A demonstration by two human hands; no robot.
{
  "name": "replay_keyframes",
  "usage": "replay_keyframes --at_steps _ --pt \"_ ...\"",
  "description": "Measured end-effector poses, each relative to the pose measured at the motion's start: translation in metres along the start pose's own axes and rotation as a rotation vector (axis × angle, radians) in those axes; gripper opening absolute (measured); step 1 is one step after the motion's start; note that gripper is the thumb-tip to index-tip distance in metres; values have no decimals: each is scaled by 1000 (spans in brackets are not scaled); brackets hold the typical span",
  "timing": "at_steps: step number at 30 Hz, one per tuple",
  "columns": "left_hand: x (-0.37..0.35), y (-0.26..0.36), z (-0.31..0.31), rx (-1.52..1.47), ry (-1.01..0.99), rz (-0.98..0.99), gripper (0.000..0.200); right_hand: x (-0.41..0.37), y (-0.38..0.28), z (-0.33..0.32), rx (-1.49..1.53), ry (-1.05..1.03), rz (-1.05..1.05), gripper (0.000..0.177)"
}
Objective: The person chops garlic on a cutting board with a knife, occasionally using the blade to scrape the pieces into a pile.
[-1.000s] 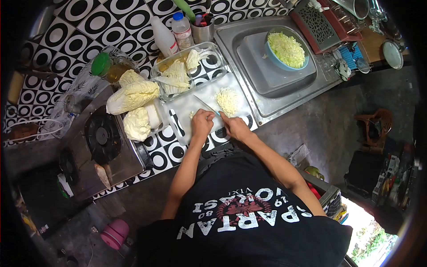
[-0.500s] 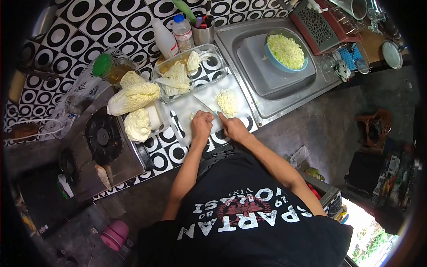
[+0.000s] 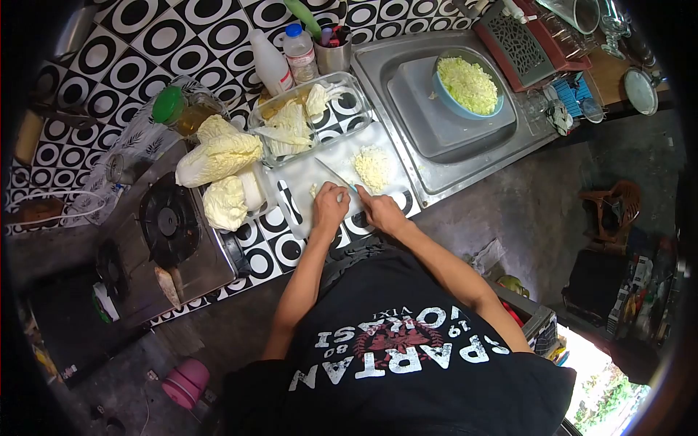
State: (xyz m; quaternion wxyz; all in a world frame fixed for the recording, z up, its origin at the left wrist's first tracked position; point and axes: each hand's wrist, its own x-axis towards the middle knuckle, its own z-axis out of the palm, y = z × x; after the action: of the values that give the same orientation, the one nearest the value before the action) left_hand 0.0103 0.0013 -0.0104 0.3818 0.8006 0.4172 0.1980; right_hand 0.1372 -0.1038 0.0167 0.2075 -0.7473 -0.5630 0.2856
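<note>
My right hand (image 3: 384,211) is wrapped round the blue handle of a knife (image 3: 336,173), whose blade lies low over the white cutting board (image 3: 297,174) and points away to the left. Close beside the blade, my left hand (image 3: 331,208) has its fingers curled down at the board. What is under those fingertips is hidden. A few pale cabbage bits (image 3: 314,190) lie just left of them. Beyond the knife, a heap of finely chopped cabbage (image 3: 371,168) rests on the right part of the board.
Whole napa cabbages (image 3: 219,158) lie left of the board, by the gas stove (image 3: 211,251). A clear container (image 3: 350,127) with cabbage leaves stands behind it. At the right, a blue bowl (image 3: 469,109) of chopped cabbage sits in the sink (image 3: 429,187). Bottles (image 3: 299,54) stand behind.
Both hands stay almost in place at the board. The fingers of my left hand have shifted slightly beside the knife.
</note>
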Motion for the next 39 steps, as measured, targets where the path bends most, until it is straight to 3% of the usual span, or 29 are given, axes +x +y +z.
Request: replay_keyframes --at_steps 19,28,39 --pt "-6 -10 1 -92 117 127 7 7 -18 -12 7 -1 27 53" --pt "-5 -11 0 -156 72 123 7 -7 -4 5 83 0 30 53" --pt "-7 -7 7 -37 147 127 4 -6 -12 -6 -32 -48 54 53"
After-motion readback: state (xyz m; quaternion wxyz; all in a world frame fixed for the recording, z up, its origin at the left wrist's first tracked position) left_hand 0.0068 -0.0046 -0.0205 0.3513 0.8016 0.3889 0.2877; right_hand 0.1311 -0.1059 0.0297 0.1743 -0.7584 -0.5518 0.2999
